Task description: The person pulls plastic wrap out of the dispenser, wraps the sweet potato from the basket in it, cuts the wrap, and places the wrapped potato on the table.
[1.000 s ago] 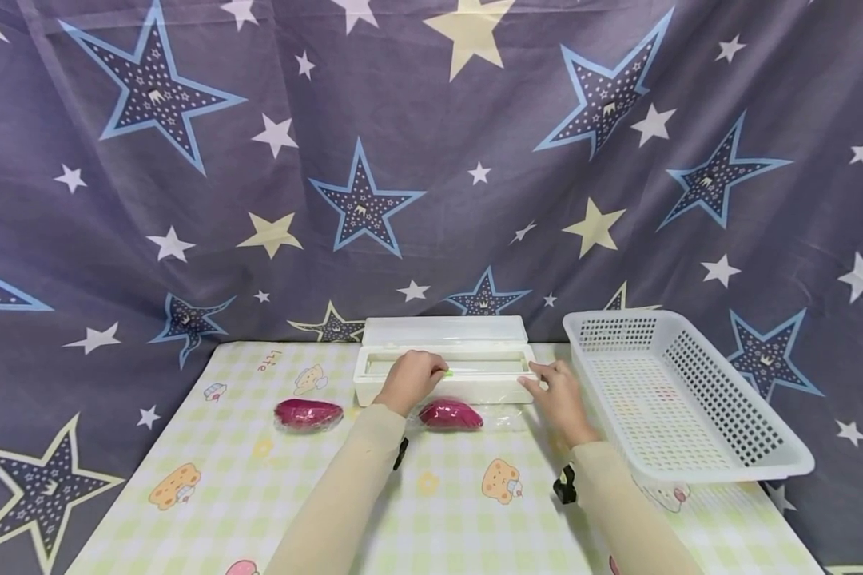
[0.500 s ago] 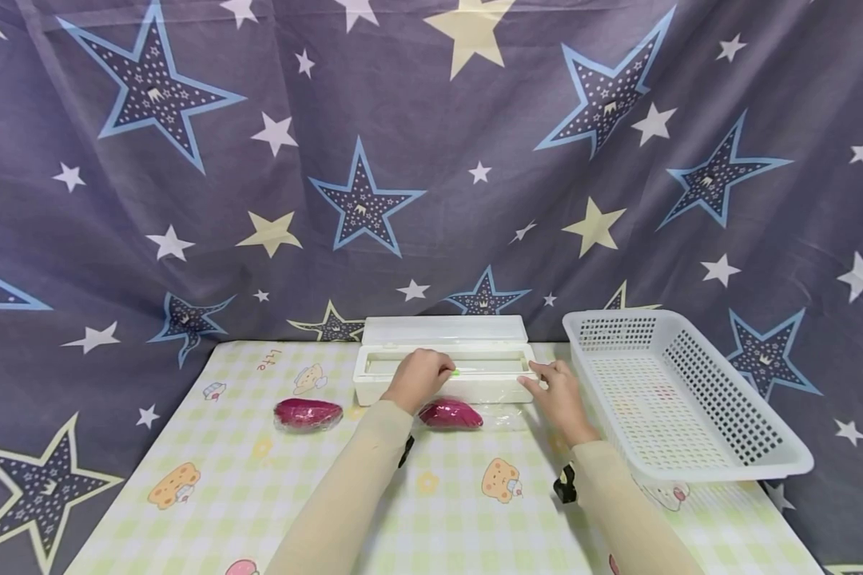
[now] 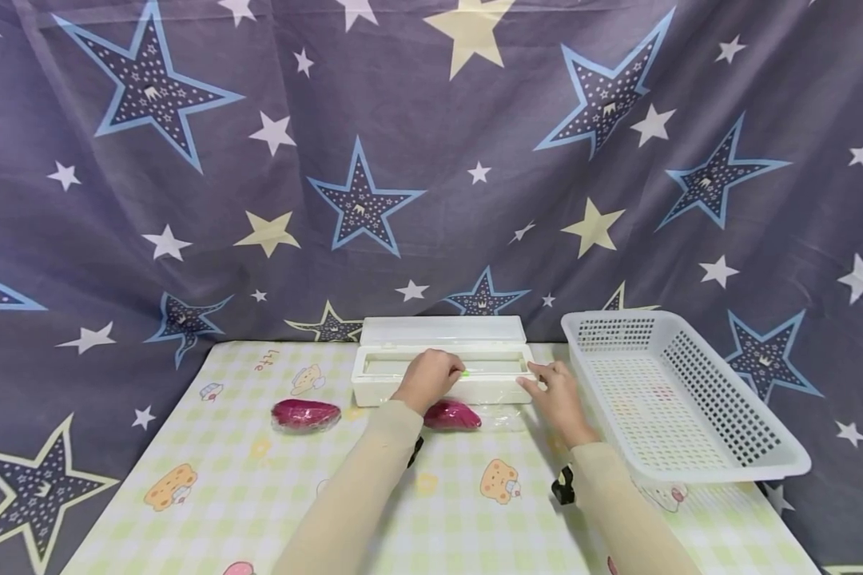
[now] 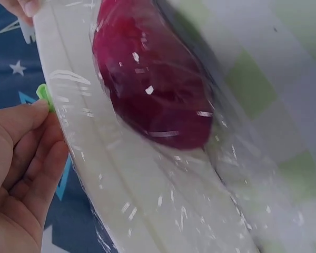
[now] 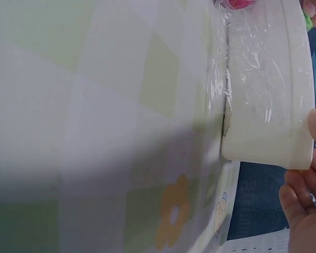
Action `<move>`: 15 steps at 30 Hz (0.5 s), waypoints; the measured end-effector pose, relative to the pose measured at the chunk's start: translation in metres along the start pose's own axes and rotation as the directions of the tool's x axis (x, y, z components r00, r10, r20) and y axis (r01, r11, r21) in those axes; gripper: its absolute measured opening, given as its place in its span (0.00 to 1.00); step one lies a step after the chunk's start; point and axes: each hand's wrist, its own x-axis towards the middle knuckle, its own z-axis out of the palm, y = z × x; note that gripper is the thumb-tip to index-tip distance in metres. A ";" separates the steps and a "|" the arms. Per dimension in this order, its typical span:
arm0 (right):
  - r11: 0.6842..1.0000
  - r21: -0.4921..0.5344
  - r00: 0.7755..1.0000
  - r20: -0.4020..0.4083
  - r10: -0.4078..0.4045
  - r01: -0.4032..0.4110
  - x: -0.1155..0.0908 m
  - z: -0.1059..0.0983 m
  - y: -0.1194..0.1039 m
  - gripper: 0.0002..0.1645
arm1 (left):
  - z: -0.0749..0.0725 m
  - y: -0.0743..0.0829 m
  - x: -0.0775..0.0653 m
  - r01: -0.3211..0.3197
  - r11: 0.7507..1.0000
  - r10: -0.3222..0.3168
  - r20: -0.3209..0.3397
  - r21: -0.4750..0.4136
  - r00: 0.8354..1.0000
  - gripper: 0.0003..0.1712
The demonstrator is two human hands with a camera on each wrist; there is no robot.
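Note:
A long white cling film dispenser [image 3: 489, 390] lies across the back of the table, its lid [image 3: 442, 330] tipped back. My left hand [image 3: 431, 378] pinches the small green cutter slider [image 4: 44, 96] at the dispenser's front top edge, between thumb and index finger. The right hand [image 3: 558, 399] grips the right end of the dispenser, thumb and fingertips on its edge. Clear cling film [image 4: 163, 205] hangs over the front face. In front of the dispenser lies a magenta, tapered, sweet-potato-like object [image 4: 152, 79] under the film, partly hidden by the left forearm in the head view.
Another magenta object [image 3: 305, 414], wrapped in film, lies to the left on the checked tablecloth [image 3: 216, 527]. A white perforated plastic basket [image 3: 719, 477] stands at the right. Close behind the table hangs a dark star-patterned curtain [image 3: 417, 104].
My left hand has moved a little to the right along the dispenser's front edge, the green slider moving with it. The right hand has stayed at the right end.

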 end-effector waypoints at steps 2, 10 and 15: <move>1.000 0.004 1.000 -0.003 -0.002 0.002 0.000 0.001 0.000 0.26 | 0.001 0.003 0.002 -0.001 1.000 0.001 -0.008 0.005 1.000 0.07; 1.000 0.014 1.000 0.006 0.020 -0.020 -0.001 0.000 -0.001 0.26 | 0.003 0.008 0.004 0.029 0.999 -0.029 0.006 -0.015 1.000 0.07; 0.998 0.033 0.998 0.033 0.052 -0.053 0.000 -0.001 -0.004 0.27 | 0.003 0.010 0.004 -0.002 1.000 0.001 -0.026 -0.027 1.000 0.07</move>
